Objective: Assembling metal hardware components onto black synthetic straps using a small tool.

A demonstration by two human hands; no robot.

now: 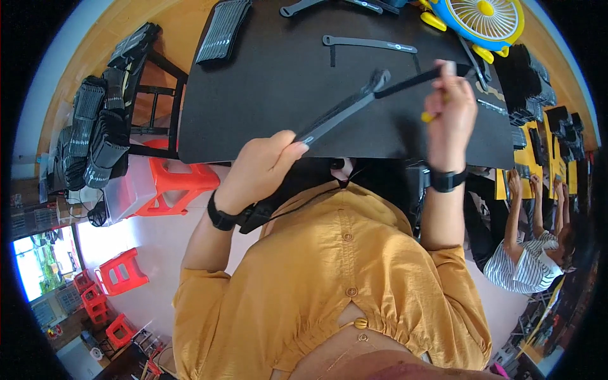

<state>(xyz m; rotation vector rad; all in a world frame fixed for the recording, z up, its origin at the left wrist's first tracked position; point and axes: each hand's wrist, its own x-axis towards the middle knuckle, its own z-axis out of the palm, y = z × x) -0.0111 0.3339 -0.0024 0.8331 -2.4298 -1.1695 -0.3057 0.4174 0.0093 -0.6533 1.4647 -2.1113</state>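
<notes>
Between my hands, above the black table (253, 114), a dark grey strap (342, 117) stretches slantwise; it looks layered, and a black strip (408, 82) runs on from its looped far end. My left hand (263, 168) is closed on the strap's near end, thumb on top. Higher up on the right, my right hand (453, 104) pinches the black strip between thumb and fingers. A small yellow piece (427, 117) pokes out of that palm; its kind is hidden. Another grey strap (373, 44) with a loop end lies flat beyond my hands.
A strap stack (223, 31) lies at the table's far left, and a blue and yellow fan (484, 12) stands at the far right. Bundled straps (95, 126) hang over a frame at left, near a red stool (171, 183). Another person (525, 253) works at right.
</notes>
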